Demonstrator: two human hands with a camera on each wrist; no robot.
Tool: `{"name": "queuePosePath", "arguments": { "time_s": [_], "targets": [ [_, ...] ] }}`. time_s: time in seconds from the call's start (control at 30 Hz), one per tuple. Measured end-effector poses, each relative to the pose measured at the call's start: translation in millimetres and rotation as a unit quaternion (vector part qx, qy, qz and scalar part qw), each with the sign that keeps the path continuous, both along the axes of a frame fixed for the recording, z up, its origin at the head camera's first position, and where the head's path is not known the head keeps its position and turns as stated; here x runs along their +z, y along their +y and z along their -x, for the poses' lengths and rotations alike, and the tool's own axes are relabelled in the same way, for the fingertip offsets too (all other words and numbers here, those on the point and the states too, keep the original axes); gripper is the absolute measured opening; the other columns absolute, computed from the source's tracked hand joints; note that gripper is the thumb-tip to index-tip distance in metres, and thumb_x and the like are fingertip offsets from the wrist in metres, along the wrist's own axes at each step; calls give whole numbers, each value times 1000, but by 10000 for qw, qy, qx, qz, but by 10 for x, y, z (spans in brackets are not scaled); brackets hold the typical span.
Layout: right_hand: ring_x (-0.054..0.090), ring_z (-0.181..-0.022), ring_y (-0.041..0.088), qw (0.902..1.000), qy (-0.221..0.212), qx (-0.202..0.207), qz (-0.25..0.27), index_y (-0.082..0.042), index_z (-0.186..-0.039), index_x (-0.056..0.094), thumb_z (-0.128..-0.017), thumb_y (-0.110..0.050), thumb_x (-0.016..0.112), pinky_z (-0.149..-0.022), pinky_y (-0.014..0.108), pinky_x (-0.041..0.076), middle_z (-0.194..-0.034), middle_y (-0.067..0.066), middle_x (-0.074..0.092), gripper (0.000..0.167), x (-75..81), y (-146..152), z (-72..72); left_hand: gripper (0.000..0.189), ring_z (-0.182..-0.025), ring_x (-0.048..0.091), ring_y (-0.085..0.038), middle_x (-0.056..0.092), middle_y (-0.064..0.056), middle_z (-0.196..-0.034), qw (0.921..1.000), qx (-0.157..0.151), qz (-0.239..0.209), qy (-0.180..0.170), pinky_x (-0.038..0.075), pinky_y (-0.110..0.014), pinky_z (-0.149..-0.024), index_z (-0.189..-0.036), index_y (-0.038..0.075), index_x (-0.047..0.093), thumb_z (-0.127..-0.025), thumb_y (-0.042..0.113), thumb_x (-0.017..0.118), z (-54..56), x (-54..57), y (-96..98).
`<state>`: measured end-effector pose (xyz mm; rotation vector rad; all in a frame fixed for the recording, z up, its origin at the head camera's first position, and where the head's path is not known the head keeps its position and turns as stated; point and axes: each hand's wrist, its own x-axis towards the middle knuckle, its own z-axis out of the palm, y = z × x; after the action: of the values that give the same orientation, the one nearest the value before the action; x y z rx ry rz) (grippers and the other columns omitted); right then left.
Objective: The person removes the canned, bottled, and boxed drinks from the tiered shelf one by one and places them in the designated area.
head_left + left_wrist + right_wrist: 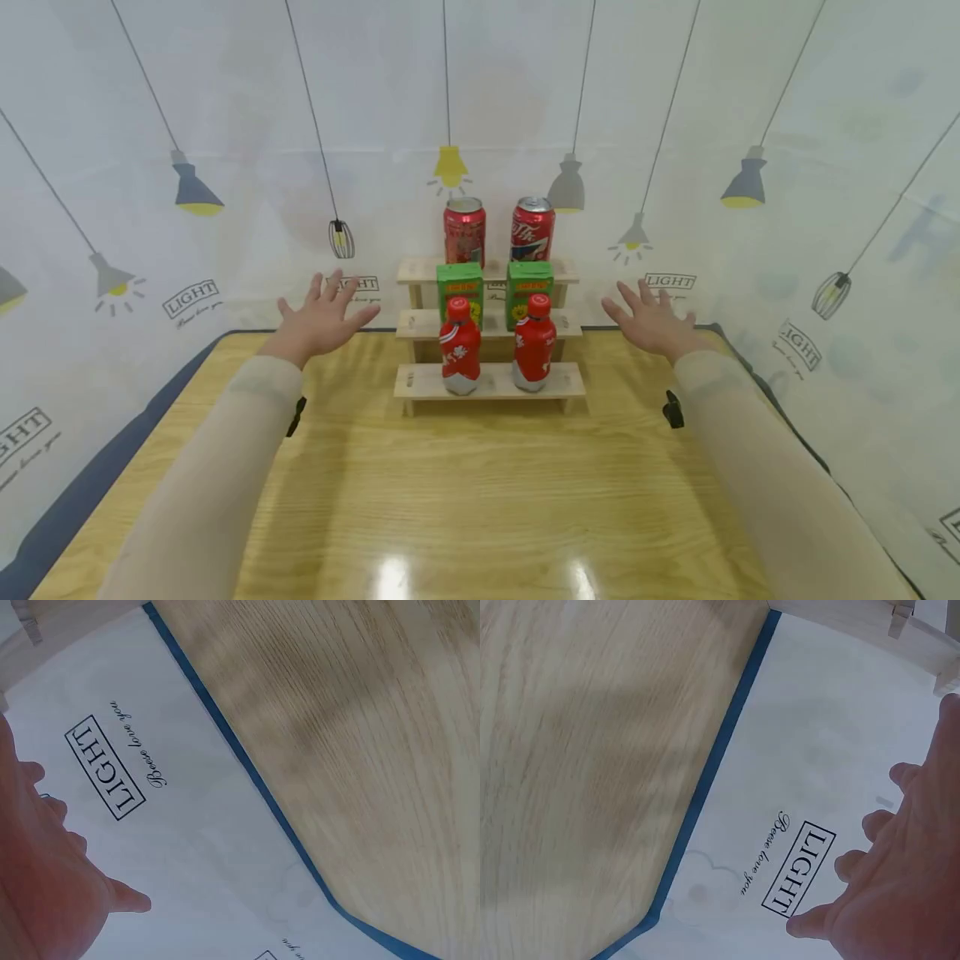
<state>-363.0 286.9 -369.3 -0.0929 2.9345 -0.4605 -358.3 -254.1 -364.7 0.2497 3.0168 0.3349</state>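
A three-step wooden rack [491, 382] stands at the table's far side. Two red cans, a left one [465, 233] and a right one [532, 232], occupy its top step. Green drink cartons, left [459, 282] and right [529, 282], are on the middle step, partly hidden by red-capped bottles, left [460, 350] and right [533, 354], on the lowest step. My left hand [318, 321] is held up left of the rack with fingers spread, touching nothing. Opposite it, right of the rack, my right hand [652, 321] also has spread fingers and holds nothing.
The wooden table [465, 492] has a dark blue edge [247, 761] along its border. White fabric printed with lamps [495, 92] surrounds its back and sides. Black wrist devices show under both sleeves, left [297, 417] and right [673, 409].
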Motion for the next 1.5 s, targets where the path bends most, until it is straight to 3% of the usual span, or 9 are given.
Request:
{"name": "queuePosePath", "arguments": {
  "time_s": [0.17,0.43,0.6,0.7,0.8,0.9,1.03,1.2,1.5],
  "targets": [
    [-17,-159,59,10000,-38,60,27,-23,-173,-3,-100,-85,9,-113,92,-9,-177,22,-19,96,180,9,5,99,-165,-19,-44,-15,-11,-181,9998,-192,1,-32,-12,-89,-115,-173,23,-2,-99,87,16,-51,29,73],
    [-16,-161,58,9994,286,210,-29,-22,-173,-1,-100,-85,14,-115,92,-5,-178,22,-17,97,673,-157,91,102,-166,-15,-45,-15,-13,-180,9982,-388,-446,-23,-8,-88,-117,-173,18,-3,-100,85,20,-201,-6,216],
    [-16,-163,52,9989,391,173,-188,-25,-173,-5,-99,-86,14,-120,87,-7,-178,18,-19,97,1022,-404,141,105,-164,-18,-49,-16,-20,-179,9909,-386,-1229,-395,-2,-82,-124,-172,8,-4,-103,81,25,-337,-154,316],
    [-12,-164,51,9991,383,194,17,-24,-172,-10,-100,-85,17,-124,83,-4,-178,20,-18,98,1215,-582,158,104,-163,-17,-51,-14,-23,-178,9829,-446,-1696,-554,1,-76,-129,-172,6,-1,-104,78,30,-421,-274,402],
    [-6,-166,49,9986,287,199,403,-21,-171,-14,-100,-84,22,-130,75,2,-178,21,-15,102,1375,-776,173,104,-164,-14,-51,-9,-24,-179,9800,-500,-1824,-615,4,-77,-128,-172,8,-1,-104,78,34,-489,-398,504],
    [-1,-168,44,9965,129,240,785,-21,-170,-17,-100,-83,28,-134,67,8,-180,18,-12,104,1479,-978,196,108,-165,-11,-49,-5,-23,-180,9828,-410,-1681,-648,5,-82,-125,-172,9,0,-101,81,37,-543,-510,587],
    [7,-168,39,9921,37,221,1237,-16,-170,-18,-101,-77,42,-136,59,17,-181,16,-3,110,1529,-1235,237,117,-166,-8,-47,-1,-22,-180,9880,-206,-1371,-675,2,-87,-121,-173,12,5,-93,89,43,-596,-616,664],
    [18,-167,36,9857,329,-61,1651,-6,-171,-8,-101,-64,58,-136,50,24,-180,19,11,112,1488,-1476,312,125,-167,-7,-46,4,-19,-180,9900,-190,-1184,-745,1,-87,-120,-173,14,8,-86,93,51,-624,-677,739],
    [50,-148,31,9630,652,-690,2522,-9,-170,17,-99,-37,74,-126,47,43,-164,16,45,95,1318,-1542,383,122,-166,-2,-48,10,-20,-180,9876,-148,-1260,-929,4,-86,-121,-173,11,9,-89,92,47,-631,-703,875]
  ]
}}
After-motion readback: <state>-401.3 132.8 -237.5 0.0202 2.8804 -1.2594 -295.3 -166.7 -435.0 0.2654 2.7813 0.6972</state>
